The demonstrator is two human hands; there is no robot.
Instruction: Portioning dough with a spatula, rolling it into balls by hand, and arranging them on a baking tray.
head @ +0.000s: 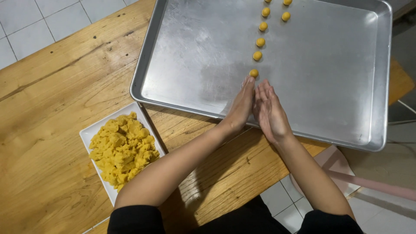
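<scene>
small round yellow dough ball (254, 73) on tray (329, 86).

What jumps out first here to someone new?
The big metal tray on the wooden table, bare apart from short rows of small yellow balls near its top middle. Next, the left hand and right hand, palms facing over the tray's near edge, fingertips by the nearest ball. At lower left, a white plate heaped with crumbly yellow dough.

No packages, labels, signs or screens anywhere in view, as far as visible.
</scene>
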